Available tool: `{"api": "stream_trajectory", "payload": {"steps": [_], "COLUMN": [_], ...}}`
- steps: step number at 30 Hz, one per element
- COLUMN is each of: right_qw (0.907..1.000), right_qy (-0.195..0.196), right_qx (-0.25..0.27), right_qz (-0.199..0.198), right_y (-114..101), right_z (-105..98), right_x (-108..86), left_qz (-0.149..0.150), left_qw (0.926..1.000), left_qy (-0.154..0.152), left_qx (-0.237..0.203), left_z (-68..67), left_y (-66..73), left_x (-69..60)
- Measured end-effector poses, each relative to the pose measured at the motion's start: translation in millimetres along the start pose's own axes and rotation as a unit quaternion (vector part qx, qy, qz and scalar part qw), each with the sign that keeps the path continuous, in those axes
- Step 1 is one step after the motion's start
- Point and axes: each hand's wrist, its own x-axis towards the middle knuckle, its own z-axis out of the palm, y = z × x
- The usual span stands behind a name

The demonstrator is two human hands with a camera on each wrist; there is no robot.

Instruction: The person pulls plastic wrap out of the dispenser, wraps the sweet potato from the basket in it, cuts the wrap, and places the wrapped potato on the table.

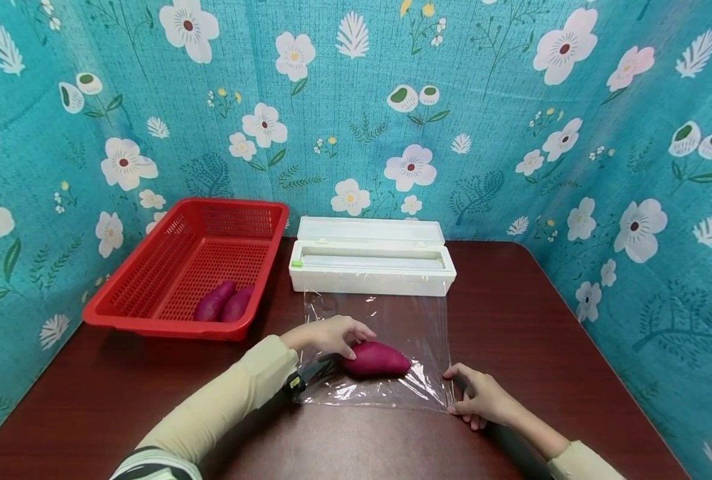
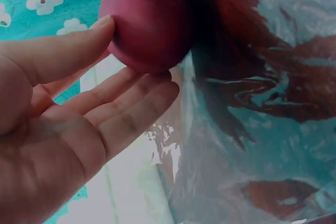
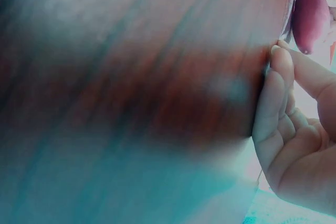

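The left hand (image 1: 334,335) grips the left end of a purple sweet potato (image 1: 381,361), its thumb on one side and its fingers round the other, as the left wrist view also shows. The sweet potato lies lengthwise across a sheet of clear cling film (image 1: 395,315), a little in front of the middle, with its free tip turned to the right; whether its whole underside touches the film is hidden. The right hand (image 1: 482,398) is at the near right corner of the film and pinches the edge between thumb and finger, with its other fingers curled in beneath. The film runs toward the person from a white box (image 1: 371,283), which stands behind the sweet potato with its lid tipped back, a pale roll (image 1: 373,262) inside and a small green tab (image 1: 297,264) at its left end. Creases and bright glints show in the film near the sweet potato. To the left of the box is a red basket (image 1: 152,325) with holes in its sides, and two more sweet potatoes (image 1: 215,301) lie side by side in its near right corner. Everything sits on a dark reddish table (image 1: 536,320), with blue flowered cloth (image 1: 356,127) hanging behind
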Motion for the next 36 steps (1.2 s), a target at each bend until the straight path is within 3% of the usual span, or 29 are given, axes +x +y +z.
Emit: {"api": "stream_trajectory", "payload": {"steps": [5,10,14,17,21,24,26,31,36], "right_qw": [0.9997,0.9991,0.9984,0.9979,0.9978,0.9979,0.9981,0.9977,0.995], "right_qy": [-0.005,-0.01,-0.013,-0.014,-0.012,-0.007,-0.008,-0.016,-0.017], "right_qx": [-0.016,-0.032,-0.045,-0.048,-0.053,-0.054,-0.047,-0.037,-0.043], "right_qz": [-0.016,-0.025,-0.033,-0.04,-0.037,-0.035,-0.039,-0.055,-0.089], "right_y": [-1,-2,-3,-4,-6,-7,-8,-8,-7], "right_z": [0,-1,-2,-2,-3,-4,-4,-3,-4], "right_x": [0.3,0.3,1.1,1.2,0.5,0.1,0.0,-0.4,-1.9], "left_qz": [-0.005,-0.002,-0.035,-0.093,-0.223,-0.292,-0.308,-0.317,-0.317], "left_qw": [0.999,0.99,0.9751,0.9656,0.9469,0.9298,0.9276,0.9352,0.934], "left_qy": [0.043,0.102,0.161,0.186,0.169,0.148,0.136,0.109,0.122], "left_qx": [0.012,0.098,0.148,0.156,0.158,0.169,0.163,0.114,0.112], "left_z": [-5.0,-10.0,-10.0,-5.7,2.5,7.8,11.3,21.8,28.5], "left_y": [0.9,2.3,-1.5,-5.1,-3.1,-0.9,-1.3,-7.2,-10.2], "left_x": [-9.3,-29.2,-48.3,-61.7,-75.3,-79.9,-81.6,-85.5,-87.1]}}
